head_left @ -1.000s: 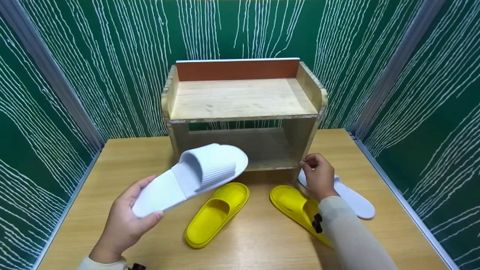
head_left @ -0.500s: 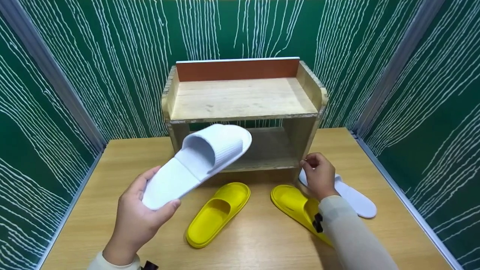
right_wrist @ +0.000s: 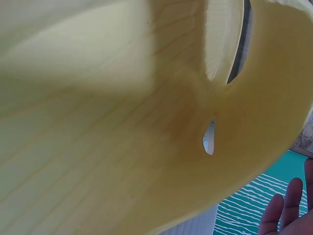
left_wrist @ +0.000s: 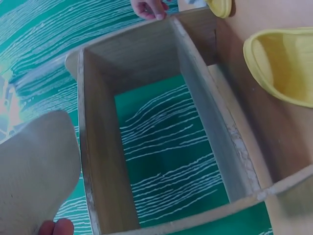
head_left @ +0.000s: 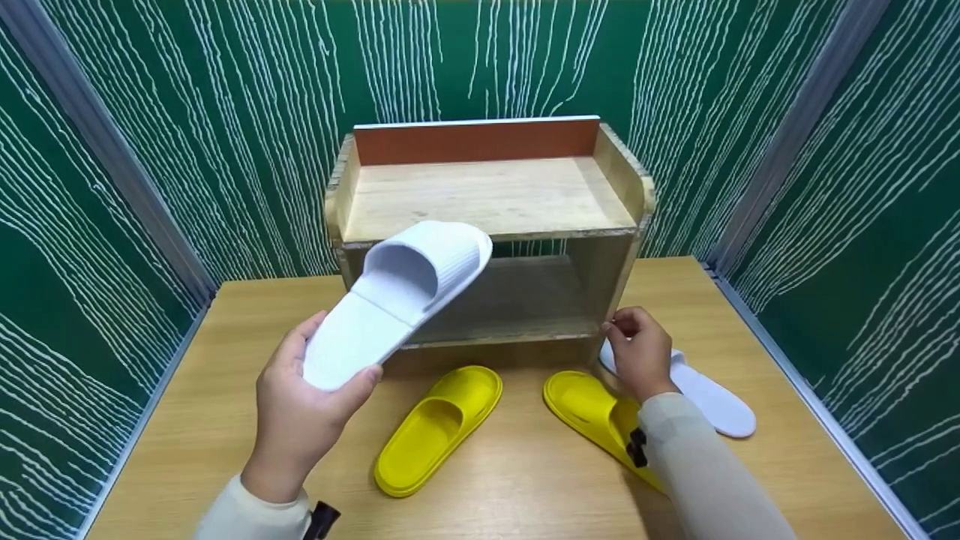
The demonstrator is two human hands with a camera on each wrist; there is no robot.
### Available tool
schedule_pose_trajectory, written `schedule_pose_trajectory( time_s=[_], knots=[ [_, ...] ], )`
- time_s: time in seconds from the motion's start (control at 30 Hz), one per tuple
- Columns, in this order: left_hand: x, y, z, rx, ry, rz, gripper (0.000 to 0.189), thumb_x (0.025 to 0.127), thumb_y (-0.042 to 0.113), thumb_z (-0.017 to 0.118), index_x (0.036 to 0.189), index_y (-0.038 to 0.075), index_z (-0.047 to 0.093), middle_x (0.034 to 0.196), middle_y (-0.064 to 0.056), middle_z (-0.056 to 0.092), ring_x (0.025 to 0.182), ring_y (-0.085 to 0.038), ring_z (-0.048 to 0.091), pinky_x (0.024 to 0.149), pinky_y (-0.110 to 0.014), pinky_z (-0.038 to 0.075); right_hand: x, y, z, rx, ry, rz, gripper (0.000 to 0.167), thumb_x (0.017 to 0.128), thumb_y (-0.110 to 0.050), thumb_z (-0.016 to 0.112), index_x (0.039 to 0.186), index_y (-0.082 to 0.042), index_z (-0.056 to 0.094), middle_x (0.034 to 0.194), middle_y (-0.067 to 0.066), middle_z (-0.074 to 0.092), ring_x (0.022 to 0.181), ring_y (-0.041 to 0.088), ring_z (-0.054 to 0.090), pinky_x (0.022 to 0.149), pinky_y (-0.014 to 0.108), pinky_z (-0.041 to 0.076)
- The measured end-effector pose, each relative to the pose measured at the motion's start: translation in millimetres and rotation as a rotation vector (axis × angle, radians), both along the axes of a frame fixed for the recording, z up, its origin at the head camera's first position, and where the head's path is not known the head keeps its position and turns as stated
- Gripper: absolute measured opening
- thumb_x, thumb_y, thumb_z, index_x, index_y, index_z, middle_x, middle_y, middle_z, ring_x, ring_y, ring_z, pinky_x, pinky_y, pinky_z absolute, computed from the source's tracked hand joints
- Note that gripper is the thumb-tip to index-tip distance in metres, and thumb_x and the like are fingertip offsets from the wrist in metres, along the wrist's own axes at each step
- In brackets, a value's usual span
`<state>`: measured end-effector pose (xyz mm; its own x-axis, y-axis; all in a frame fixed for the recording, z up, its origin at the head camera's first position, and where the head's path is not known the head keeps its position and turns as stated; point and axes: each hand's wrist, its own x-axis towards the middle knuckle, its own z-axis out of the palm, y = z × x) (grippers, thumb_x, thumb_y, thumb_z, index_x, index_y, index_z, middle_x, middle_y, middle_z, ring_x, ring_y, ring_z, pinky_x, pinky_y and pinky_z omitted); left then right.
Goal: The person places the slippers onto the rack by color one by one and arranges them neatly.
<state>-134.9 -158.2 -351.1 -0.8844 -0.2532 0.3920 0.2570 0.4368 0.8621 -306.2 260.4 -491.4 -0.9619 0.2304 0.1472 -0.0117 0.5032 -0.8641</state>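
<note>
My left hand point(head_left: 304, 412) grips the heel end of a white slipper point(head_left: 356, 337), thumb along one edge and fingers on the other. The slipper is raised and tilted, its toe overlapping the front of a small wooden shelf point(head_left: 487, 199) in the head view. In the left wrist view, the slipper's underside point(left_wrist: 39, 166) shows beside the shelf's frame. My right hand point(head_left: 641, 352), fingers curled, pinches the front edge of the shelf's right side panel low down. Beneath that hand lies a second white slipper point(head_left: 712, 401), its front partly hidden.
Two yellow slippers lie before the shelf on the wooden tabletop point(head_left: 255, 322): a left one point(head_left: 420, 446), and a right one point(head_left: 581, 401) partly covered by the right sleeve. Green walls point(head_left: 495, 60) with white streaks stand behind and on both sides.
My left hand has raised the white slipper and carried it slightly right, turning its toe upward until it overlaps the upper board's front edge. My right hand stays at the shelf's side.
</note>
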Motion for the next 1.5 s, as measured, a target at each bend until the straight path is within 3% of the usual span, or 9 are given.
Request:
schedule_pose_trajectory(
  time_s=[0.4,0.6,0.73,1.0,1.37,1.5],
  knots=[
    [-21.5,16.6,6.7,0.051,-0.011,0.045,0.085,0.081,0.022,0.092,0.15,0.001,0.048,0.138,-0.012,0.059,0.116,-0.028,0.055,0.096,-0.049,0.058,2.5,1.0,-0.7,-0.012,-0.017,-0.003,0.019,0.105,-0.016,0.066,0.124,-0.016,0.063,0.121,0.006,0.067,0.111,0.027,0.061,0.107,0.042,0.055],
    [-27.9,19.0,9.3,0.07,0.004,0.077,0.084,0.08,0.025,0.093,0.149,0.003,0.049,0.136,-0.013,0.06,0.114,-0.029,0.054,0.097,-0.047,0.052,-1.0,2.2,-3.2,0.03,0.055,-0.018,0.017,0.104,-0.016,0.068,0.12,-0.011,0.065,0.114,0.009,0.07,0.103,0.024,0.061,0.09,0.02,0.054],
    [-33.6,22.0,10.7,0.091,0.011,0.09,0.084,0.081,0.027,0.093,0.148,0.003,0.049,0.137,-0.012,0.059,0.116,-0.03,0.053,0.1,-0.048,0.047,-1.2,2.6,-2.7,0.018,0.045,-0.016,0.017,0.105,-0.017,0.067,0.121,-0.011,0.065,0.114,0.009,0.068,0.103,0.024,0.06,0.084,0.011,0.05],
    [-48.4,27.5,9.2,0.089,0.001,0.156,0.089,0.082,0.029,0.091,0.151,0.0,0.043,0.141,-0.015,0.054,0.12,-0.032,0.051,0.106,-0.052,0.047,0.0,1.2,-3.2,0.03,0.021,-0.011,0.018,0.105,-0.017,0.067,0.122,-0.012,0.064,0.116,0.008,0.068,0.105,0.024,0.061,0.089,0.018,0.053],
    [-59.3,37.6,8.7,0.125,0.001,0.186,0.09,0.084,0.028,0.09,0.153,0.002,0.039,0.145,-0.013,0.05,0.124,-0.03,0.049,0.111,-0.052,0.047,-1.5,-0.5,-1.6,0.021,0.016,-0.007,0.018,0.105,-0.017,0.066,0.123,-0.013,0.064,0.117,0.007,0.068,0.106,0.025,0.061,0.099,0.034,0.056],
    [-64.3,42.7,11.1,0.124,-0.005,0.196,0.092,0.085,0.031,0.089,0.154,0.001,0.037,0.145,-0.014,0.05,0.124,-0.03,0.049,0.11,-0.051,0.046,-1.6,-1.6,-3.4,0.032,0.055,-0.021,0.016,0.104,-0.015,0.068,0.119,-0.011,0.066,0.114,0.008,0.07,0.103,0.024,0.062,0.093,0.024,0.054]
  ],
)
